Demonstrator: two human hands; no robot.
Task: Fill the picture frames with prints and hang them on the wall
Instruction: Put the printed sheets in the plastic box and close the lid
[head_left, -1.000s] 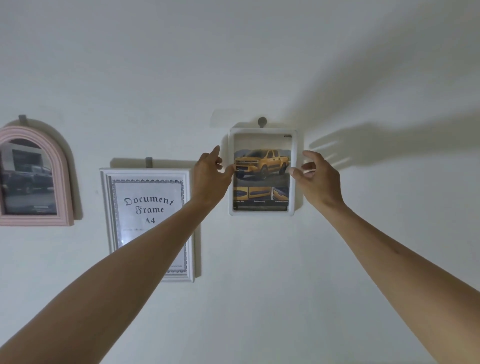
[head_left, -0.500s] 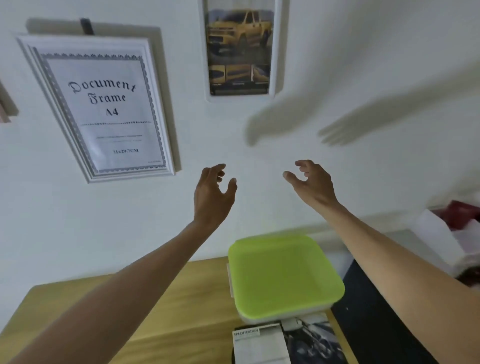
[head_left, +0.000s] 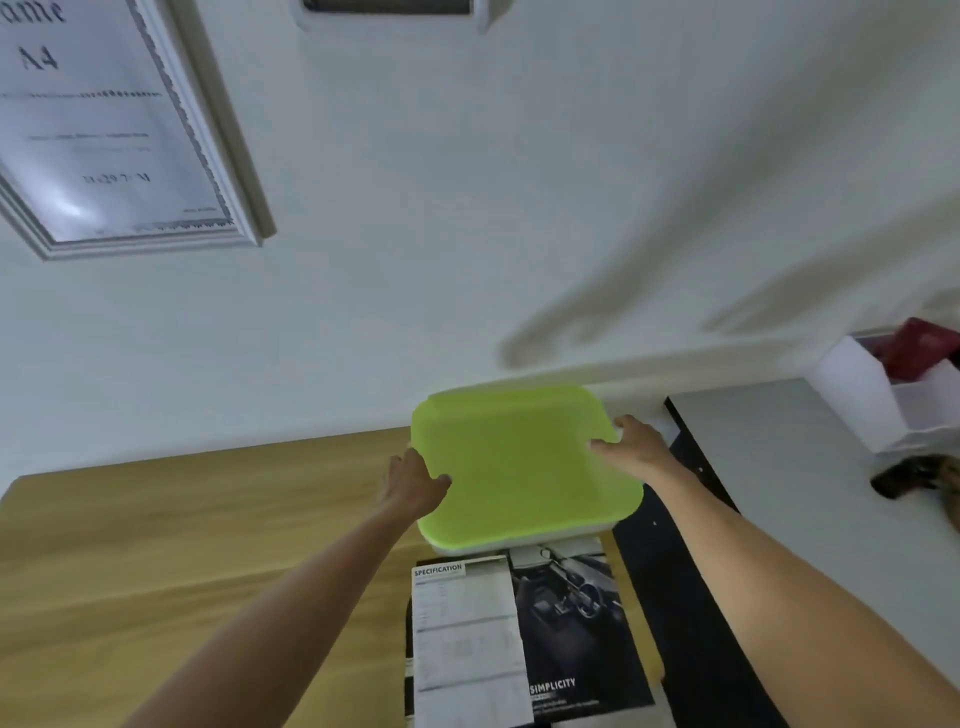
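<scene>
A white box with a lime-green lid (head_left: 519, 467) stands at the back right of the wooden table (head_left: 182, 545). My left hand (head_left: 410, 483) holds its left side, thumb on the lid. My right hand (head_left: 634, 447) grips its right edge, thumb on top as well. A car brochure (head_left: 519, 639) with a specification page lies on the table just in front of the box. On the wall hang a white A4 document frame (head_left: 119, 130) at the upper left and the bottom edge of a small white frame (head_left: 395, 13) at the top.
Right of the table runs a dark strip (head_left: 691, 571), then a grey surface (head_left: 779, 452). On it stand a white open box (head_left: 883, 395) holding something red and a dark brown object (head_left: 919, 480) at the far right.
Both hands let go of the small truck-print frame on the wall and came down. They now hold the green-lidded box. My view tilted from the wall down to the table.
</scene>
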